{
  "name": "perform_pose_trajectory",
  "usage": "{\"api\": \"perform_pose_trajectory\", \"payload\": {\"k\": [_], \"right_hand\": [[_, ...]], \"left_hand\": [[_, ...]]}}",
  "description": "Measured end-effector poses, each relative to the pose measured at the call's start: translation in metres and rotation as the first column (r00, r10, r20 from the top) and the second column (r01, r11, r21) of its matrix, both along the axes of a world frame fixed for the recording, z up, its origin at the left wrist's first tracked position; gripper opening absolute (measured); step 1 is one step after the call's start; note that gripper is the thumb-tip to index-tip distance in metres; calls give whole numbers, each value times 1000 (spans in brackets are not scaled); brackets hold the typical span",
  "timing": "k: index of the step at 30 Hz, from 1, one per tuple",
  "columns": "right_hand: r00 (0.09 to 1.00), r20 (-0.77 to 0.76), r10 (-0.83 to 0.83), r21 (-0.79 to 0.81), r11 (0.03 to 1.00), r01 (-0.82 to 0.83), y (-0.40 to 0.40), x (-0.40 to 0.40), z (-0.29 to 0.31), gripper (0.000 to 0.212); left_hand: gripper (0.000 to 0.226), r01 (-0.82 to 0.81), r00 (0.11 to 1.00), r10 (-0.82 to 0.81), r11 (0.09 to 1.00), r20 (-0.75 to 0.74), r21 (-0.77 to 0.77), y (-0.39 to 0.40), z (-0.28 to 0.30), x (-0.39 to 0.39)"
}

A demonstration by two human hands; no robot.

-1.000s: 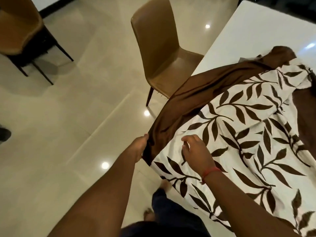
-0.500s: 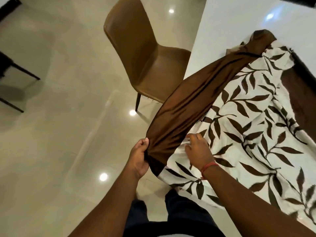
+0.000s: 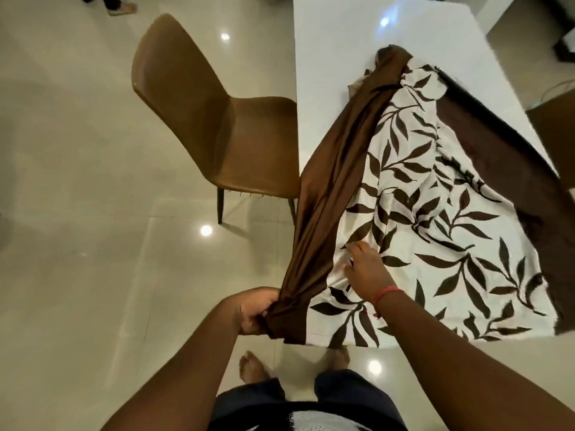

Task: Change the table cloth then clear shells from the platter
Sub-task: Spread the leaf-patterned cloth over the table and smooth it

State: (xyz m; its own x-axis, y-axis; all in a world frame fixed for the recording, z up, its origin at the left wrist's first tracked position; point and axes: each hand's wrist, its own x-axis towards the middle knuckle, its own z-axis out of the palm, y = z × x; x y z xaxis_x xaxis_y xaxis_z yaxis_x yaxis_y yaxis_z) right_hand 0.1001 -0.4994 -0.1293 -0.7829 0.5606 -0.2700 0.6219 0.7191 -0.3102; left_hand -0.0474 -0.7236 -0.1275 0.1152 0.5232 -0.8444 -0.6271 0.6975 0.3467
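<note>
A white table cloth with brown leaves (image 3: 435, 219) lies rumpled over the near end of the white table (image 3: 342, 57). Its plain brown border (image 3: 336, 169) is gathered into a long taut band along the left table edge. My left hand (image 3: 255, 309) grips the bunched near end of that band, off the table corner. My right hand (image 3: 367, 269) pinches the printed cloth just right of the band. No platter or shells are in view.
A brown chair (image 3: 202, 119) stands at the table's left side on the glossy tiled floor. Another brown chair's edge (image 3: 553, 126) shows at the right. My bare feet (image 3: 252, 365) stand at the table's near end. Someone's foot (image 3: 121, 7) appears far top left.
The brown border has been pulled tighter and straighter toward me. My left hand dropped lower and nearer with its bunched end; my right hand stayed on the printed cloth. The view swung right.
</note>
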Motion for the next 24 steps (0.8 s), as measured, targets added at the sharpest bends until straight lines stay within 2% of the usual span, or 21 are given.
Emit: {"api": "perform_pose_trajectory", "payload": {"k": [2,4,5,7,9,10,13,15,16,21,23,24], "right_hand": [[1000,21,-10,6,1000,10,0,6,-3,51],[999,33,-12,4,1000,11,1,12,-5,55],[999,39,-11,8,1000,11,2,14,-5,57],[999,42,3,28,1000,-5,4,20,-6,59],[999,32,26,40,999,-27,7,27,-9,58],[999,26,27,44,999,-28,10,31,-10,58],[1000,17,14,69,997,-15,19,41,-8,56],[999,8,36,89,995,-36,25,47,-5,55],[999,7,52,91,994,-53,28,49,-5,54],[987,-63,147,-26,989,-149,42,54,0,49],[979,-146,139,-60,987,-149,47,60,4,47],[976,-170,138,-56,987,-149,50,64,5,45]], "left_hand": [[18,-45,999,44,989,15,139,-7,-2,-2],[16,-238,971,232,939,54,248,-11,0,-3],[4,-378,925,372,887,75,265,-11,0,-4],[22,-586,799,602,774,9,242,-17,-4,-7],[28,-671,713,698,705,-60,230,-26,-7,-11],[29,-676,695,708,703,-126,220,-30,-7,-9],[25,-712,635,658,702,-406,25,-39,-16,1],[13,-722,596,556,687,-579,-84,-40,-19,16],[9,-686,611,480,718,-629,-117,-38,-20,25],[22,-480,695,321,873,-643,-84,14,-22,75],[23,-347,675,179,933,-716,-95,35,-24,84],[28,-279,628,90,953,-773,-116,43,-27,86]]}}
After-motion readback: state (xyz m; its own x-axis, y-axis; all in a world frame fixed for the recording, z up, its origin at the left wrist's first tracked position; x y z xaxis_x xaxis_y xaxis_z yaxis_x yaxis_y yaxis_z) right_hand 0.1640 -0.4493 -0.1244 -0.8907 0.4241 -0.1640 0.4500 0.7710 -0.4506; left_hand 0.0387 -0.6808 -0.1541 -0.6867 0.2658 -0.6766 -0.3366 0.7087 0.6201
